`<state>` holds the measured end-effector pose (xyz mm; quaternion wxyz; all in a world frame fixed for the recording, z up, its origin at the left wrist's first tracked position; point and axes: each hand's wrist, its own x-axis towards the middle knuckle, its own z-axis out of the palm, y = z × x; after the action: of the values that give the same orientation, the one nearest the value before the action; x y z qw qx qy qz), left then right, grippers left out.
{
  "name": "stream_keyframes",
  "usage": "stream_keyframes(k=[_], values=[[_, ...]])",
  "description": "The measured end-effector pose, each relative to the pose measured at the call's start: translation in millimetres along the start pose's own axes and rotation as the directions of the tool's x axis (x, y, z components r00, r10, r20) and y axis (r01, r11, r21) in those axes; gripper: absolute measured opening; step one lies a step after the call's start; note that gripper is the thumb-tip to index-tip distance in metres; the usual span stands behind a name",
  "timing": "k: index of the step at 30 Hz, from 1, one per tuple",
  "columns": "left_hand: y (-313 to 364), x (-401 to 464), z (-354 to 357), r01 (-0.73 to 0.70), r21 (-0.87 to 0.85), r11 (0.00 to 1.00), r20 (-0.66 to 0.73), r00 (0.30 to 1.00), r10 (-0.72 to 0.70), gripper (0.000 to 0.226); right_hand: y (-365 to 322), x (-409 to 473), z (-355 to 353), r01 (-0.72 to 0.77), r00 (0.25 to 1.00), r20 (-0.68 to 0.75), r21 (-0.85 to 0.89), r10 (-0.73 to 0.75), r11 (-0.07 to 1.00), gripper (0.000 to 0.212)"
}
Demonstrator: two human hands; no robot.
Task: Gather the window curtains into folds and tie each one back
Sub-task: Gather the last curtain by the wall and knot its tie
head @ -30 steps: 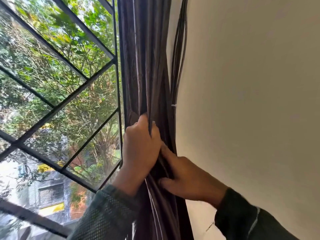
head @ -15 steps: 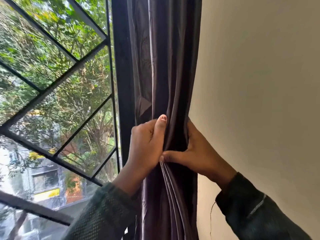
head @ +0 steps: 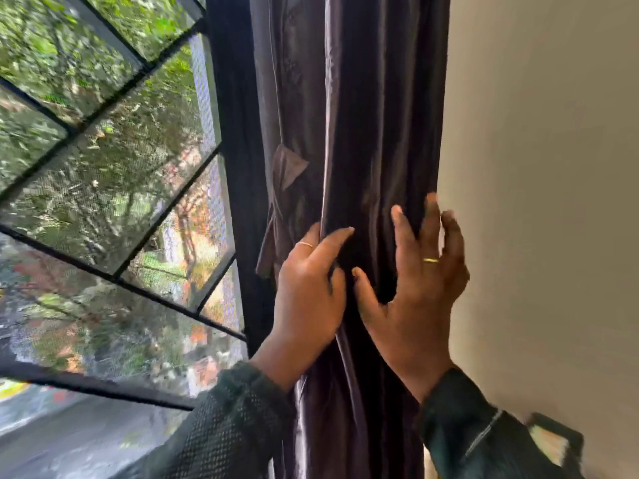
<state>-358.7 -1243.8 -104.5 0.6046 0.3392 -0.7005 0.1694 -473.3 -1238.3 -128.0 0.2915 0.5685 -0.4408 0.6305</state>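
Two dark green sleeves point(head: 242, 420) were seen rising from the lower edge of the frame. The left hand point(head: 307, 292) was closed on a fold of the dark purple curtain point(head: 363, 115), the cloth pinched between thumb and forefinger, a thin ring worn on one finger. Just beside it, the right hand point(head: 415, 288) was spread open, fingers splayed and laid flat against the gathered fabric, nothing clasped; a gold ring was visible. The curtain was bunched in vertical folds between the black window frame point(head: 235, 133) and the cream wall point(head: 546, 167). Beyond the diagonal grille point(head: 103, 119) and mesh, blurred green trees point(head: 69, 46) were seen.
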Motion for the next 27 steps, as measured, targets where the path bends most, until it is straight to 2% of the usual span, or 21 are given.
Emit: stream_keyframes(k=[3,5,7,8,11,13,14,15,18,20,22,24,26,27], values=[[9.8,-19.9,-8.4,0.029,-0.034,0.999,0.047,0.999,-0.027,0.052,-8.2,-27.7,-13.8,-0.009,1.0,0.005,-0.166,0.01,0.986,0.074],[14.8,-34.9,-14.3,0.067,-0.025,0.997,0.091,0.994,-0.065,0.054,-14.7,-44.2,-25.6,0.07,0.997,0.003,-0.248,-0.071,0.966,0.065],[18.1,-49.2,-19.2,0.095,-0.019,0.995,0.121,0.988,-0.092,0.056,-20.5,-57.7,-35.5,0.136,0.991,0.034,-0.23,-0.132,0.964,0.06],[20.1,-55.6,-22.8,0.106,-0.023,0.994,0.137,0.985,-0.102,0.055,-24.6,-62.3,-41.2,0.119,0.992,0.069,-0.195,-0.108,0.973,0.062],[27.5,-68.0,-35.6,0.128,-0.006,0.992,0.134,0.983,-0.126,0.04,-35.8,-66.3,-53.8,-0.114,0.981,0.152,-0.079,0.125,0.99,0.074],[33.8,-73.0,-45.8,0.12,0.043,0.992,0.12,0.985,-0.125,0.038,-40.5,-64.1,-61.7,-0.341,0.92,0.223,0.046,0.323,0.939,0.079],[36.9,-75.6,-50.0,0.108,0.058,0.992,0.105,0.988,-0.114,0.04,-42.0,-62.7,-65.4,-0.426,0.881,0.277,0.113,0.384,0.897,0.075],[40.8,-78.8,-54.0,0.111,0.043,0.993,0.094,0.989,-0.115,0.041,-43.9,-63.5,-69.6,-0.447,0.864,0.327,0.15,0.382,0.882,0.067],[53.2,-86.8,-64.6,0.229,-0.118,0.966,0.075,0.972,-0.222,0.043,-53.0,-74.6,-77.9,-0.312,0.871,0.434,0.128,0.229,0.942,0.048],[60.7,-91.4,-69.2,0.301,-0.184,0.936,0.091,0.953,-0.288,0.052,-59.0,-92.6,-76.2,-0.247,0.792,0.581,0.026,0.186,0.969,0.046],[62.7,-94.7,-70.6,0.323,-0.15,0.934,0.088,0.946,-0.313,0.058,-65.4,-113.6,-71.7,-0.121,0.676,0.716,-0.125,0.174,0.985,0.041],[60.2,-94.8,-73.2,0.304,-0.087,0.949,0.064,0.952,-0.299,0.046,-72.5,-127.6,-72.2,-0.14,0.61,0.768,-0.137,0.195,0.981,0.04],[53.9,-95.0,-75.5,0.255,-0.045,0.966,0.023,0.967,-0.255,0.018,-76.0,-134.7,-74.8,-0.176,0.603,0.779,-0.08,0.172,0.981,0.05],[50.5,-94.5,-76.5,0.245,-0.032,0.969,0.021,0.969,-0.245,0.014,-76.0,-135.3,-75.7,-0.167,0.595,0.792,-0.042,0.135,0.985,0.056]])
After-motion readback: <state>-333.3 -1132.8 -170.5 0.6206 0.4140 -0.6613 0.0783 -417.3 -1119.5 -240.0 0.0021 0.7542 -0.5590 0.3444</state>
